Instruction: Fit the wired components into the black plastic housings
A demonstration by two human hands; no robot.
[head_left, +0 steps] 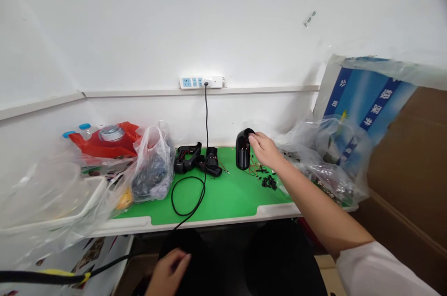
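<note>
My right hand (264,148) reaches over the green mat (226,198) and is closed on the upper edge of a black plastic housing (242,152). The housing is rounded at the top, hangs upright above the mat, and shows thin reddish wires inside. Just below it lie small black parts (269,182) and scattered wire pieces. Down near my lap, my left hand (169,269) has its fingers curled in; no object shows in it. Left of the housing rest a black handle-shaped casing (187,158) and a black cylindrical part (212,158).
A black cable (206,123) runs from the wall power strip (201,82) and loops on the mat. Plastic bags (152,165) and a white tray (99,193) fill the left side. Clear bags (324,156) and a cardboard box (412,147) stand at the right.
</note>
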